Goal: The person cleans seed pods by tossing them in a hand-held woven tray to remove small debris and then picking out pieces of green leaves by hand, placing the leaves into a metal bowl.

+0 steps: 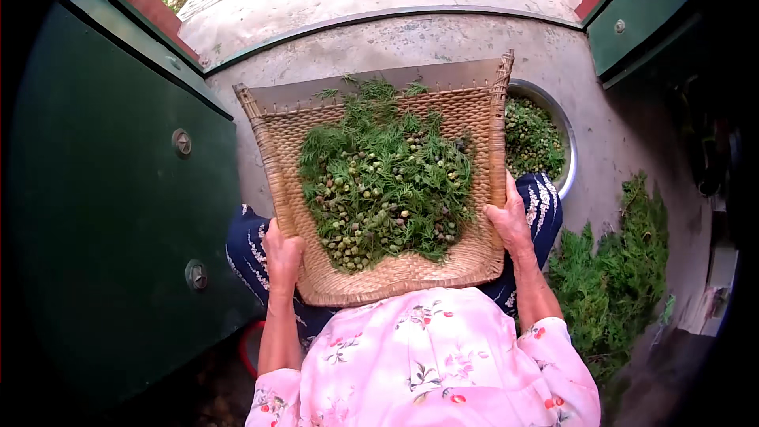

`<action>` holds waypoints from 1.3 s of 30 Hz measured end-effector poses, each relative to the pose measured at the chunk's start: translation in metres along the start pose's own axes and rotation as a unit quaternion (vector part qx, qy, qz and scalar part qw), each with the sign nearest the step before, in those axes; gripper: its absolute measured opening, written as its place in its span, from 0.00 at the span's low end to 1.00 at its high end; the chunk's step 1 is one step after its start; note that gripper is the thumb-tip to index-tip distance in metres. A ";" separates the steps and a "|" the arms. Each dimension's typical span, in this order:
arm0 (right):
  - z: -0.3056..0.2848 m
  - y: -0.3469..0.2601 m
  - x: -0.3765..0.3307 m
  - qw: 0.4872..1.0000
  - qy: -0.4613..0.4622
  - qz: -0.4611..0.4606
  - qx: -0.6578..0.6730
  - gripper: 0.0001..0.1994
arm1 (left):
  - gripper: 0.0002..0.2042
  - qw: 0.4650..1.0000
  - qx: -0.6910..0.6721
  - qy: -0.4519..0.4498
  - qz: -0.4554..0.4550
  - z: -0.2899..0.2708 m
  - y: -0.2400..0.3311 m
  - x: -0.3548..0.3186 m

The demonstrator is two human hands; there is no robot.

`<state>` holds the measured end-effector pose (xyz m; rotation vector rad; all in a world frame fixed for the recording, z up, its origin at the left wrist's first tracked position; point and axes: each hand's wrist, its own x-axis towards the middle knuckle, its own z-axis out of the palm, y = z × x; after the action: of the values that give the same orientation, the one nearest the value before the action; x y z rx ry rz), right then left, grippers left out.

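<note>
A woven winnowing basket (pixel 316 281) lies across my lap, its flat front lip pointing away from me. My left hand (pixel 283 255) is closed round the left rim, and my right hand (pixel 511 220) grips the right rim higher up. Green conifer sprigs (pixel 379 122) are heaped in the middle of the basket. Mixed among them are many small round green and brownish cones (pixel 356 221), thickest toward the near left of the heap. The fingers of both hands are partly hidden by the rims.
A metal basin (pixel 566 130) with more small green cones stands at the basket's far right. Cut conifer branches (pixel 613 285) lie on the floor at right. Green door panels (pixel 126 182) (pixel 640 20) flank me, and a raised sill (pixel 379 17) crosses ahead. Something red-rimmed (pixel 249 348) sits at lower left.
</note>
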<state>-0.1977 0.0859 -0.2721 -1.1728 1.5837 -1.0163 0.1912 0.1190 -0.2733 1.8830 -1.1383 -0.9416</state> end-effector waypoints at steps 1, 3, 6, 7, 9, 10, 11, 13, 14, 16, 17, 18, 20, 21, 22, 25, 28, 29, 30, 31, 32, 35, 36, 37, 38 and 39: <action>-0.002 -0.006 -0.001 0.997 -0.004 -0.042 -0.056 0.36 | 0.15 0.999 -0.038 0.025 -0.011 0.001 -0.010 -0.003; -0.004 -0.034 -0.003 0.993 0.024 -0.093 -0.069 0.35 | 0.15 0.994 -0.093 0.064 -0.003 0.001 0.029 -0.011; -0.004 -0.083 0.003 0.979 0.083 -0.179 -0.050 0.35 | 0.17 0.971 -0.194 0.118 0.072 -0.016 0.069 0.001; -0.003 -0.097 0.003 0.971 0.117 -0.200 -0.060 0.35 | 0.17 0.963 -0.165 0.147 0.155 -0.020 0.073 0.012; -0.007 -0.102 -0.001 0.959 0.174 -0.210 -0.074 0.34 | 0.17 0.960 -0.128 0.163 0.189 -0.029 0.076 0.007; -0.010 -0.111 -0.010 0.956 0.155 -0.235 -0.087 0.35 | 0.17 0.962 -0.100 0.159 0.200 -0.032 0.086 0.002; -0.013 -0.099 -0.010 0.966 0.117 -0.222 -0.070 0.35 | 0.16 0.968 -0.137 0.131 0.165 -0.030 0.078 0.000; -0.004 -0.064 0.004 0.968 0.083 -0.195 -0.134 0.35 | 0.13 0.987 -0.101 0.087 0.094 -0.013 0.043 0.014; 0.007 -0.048 0.015 0.987 0.035 -0.140 -0.073 0.35 | 0.11 0.992 -0.019 0.097 0.077 -0.006 0.012 0.024; 0.001 -0.019 0.015 0.998 -0.030 -0.028 -0.037 0.36 | 0.11 0.999 0.019 0.031 0.008 0.002 -0.002 0.021; 0.000 -0.015 0.014 0.998 -0.014 0.005 -0.062 0.36 | 0.11 0.999 0.021 0.025 0.007 0.004 -0.008 0.019; -0.001 -0.001 0.014 0.998 -0.012 -0.011 -0.056 0.36 | 0.12 1.000 -0.013 0.013 0.000 0.005 -0.014 0.019; -0.001 -0.010 0.012 0.999 -0.022 0.012 -0.019 0.35 | 0.13 0.999 -0.046 0.002 -0.008 0.007 -0.011 0.018; -0.002 -0.011 0.014 1.000 -0.021 0.014 -0.019 0.35 | 0.15 0.998 -0.045 -0.011 -0.039 0.006 -0.005 0.018; -0.003 -0.012 0.020 0.999 -0.028 0.026 -0.023 0.35 | 0.16 0.997 -0.044 -0.021 -0.068 0.006 0.000 0.022; 0.001 -0.022 0.046 0.998 -0.043 0.031 0.033 0.35 | 0.15 0.995 -0.054 -0.043 -0.078 0.002 0.019 0.052; 0.008 -0.039 0.085 0.994 -0.068 0.002 0.081 0.33 | 0.12 0.991 -0.096 -0.055 -0.070 -0.004 0.036 0.091; 0.011 -0.045 0.095 0.993 -0.072 0.002 0.090 0.33 | 0.10 0.988 -0.125 -0.067 -0.064 -0.004 0.036 0.104; 0.014 -0.050 0.105 0.992 -0.076 0.001 0.100 0.32 | 0.10 0.988 -0.125 -0.066 -0.064 -0.004 0.035 0.116; 0.017 -0.052 0.116 0.992 -0.077 0.002 0.101 0.32 | 0.10 0.987 -0.134 -0.069 -0.063 -0.004 0.034 0.128; 0.019 -0.052 0.127 0.992 -0.088 0.012 0.093 0.31 | 0.09 0.985 -0.144 -0.074 -0.062 -0.003 0.033 0.139; 0.017 -0.052 0.150 0.991 -0.099 0.044 0.076 0.30 | 0.11 0.975 -0.186 -0.099 -0.071 -0.004 0.042 0.156; 0.016 -0.051 0.154 0.991 -0.102 0.061 0.068 0.29 | 0.11 0.969 -0.204 -0.112 -0.084 -0.004 0.045 0.158; 0.017 -0.047 0.156 0.988 -0.101 0.051 0.107 0.28 | 0.11 0.963 -0.216 -0.133 -0.091 -0.009 0.043 0.164; 0.016 -0.043 0.157 0.988 -0.101 0.057 0.105 0.28 | 0.11 0.959 -0.234 -0.140 -0.080 -0.009 0.037 0.166; 0.014 -0.039 0.158 0.981 -0.113 0.050 0.152 0.25 | 0.12 0.947 -0.282 -0.124 -0.086 -0.008 0.026 0.166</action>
<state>-0.1988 -0.0773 -0.2677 -0.9527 1.2463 -0.9822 0.2447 -0.0405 -0.2821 1.4321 -0.7311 -1.4585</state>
